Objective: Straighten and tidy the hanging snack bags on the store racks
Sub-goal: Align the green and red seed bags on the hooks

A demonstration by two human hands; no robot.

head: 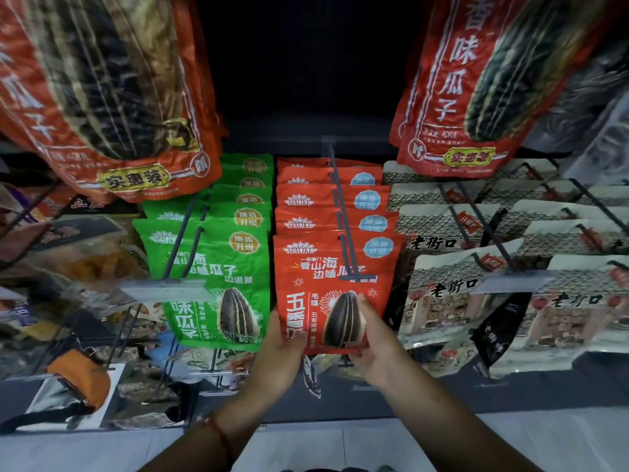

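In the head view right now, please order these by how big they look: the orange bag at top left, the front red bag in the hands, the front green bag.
1. Orange bag: looks largest, but it hangs nearest the camera.
2. Front red bag and front green bag: about alike, so I do not rank them.

Both forearms are bare, with no sleeves in view. The left hand (275, 349) and right hand (377, 345) are ungloved. A thin red string bracelet (219, 434) encircles the left wrist.

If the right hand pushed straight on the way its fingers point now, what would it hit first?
The right hand already grips the front red seed bag at its lower right corner, fingers pointing up and inward. Going on, it would probably only press that bag against the red bags behind; depth is unclear.
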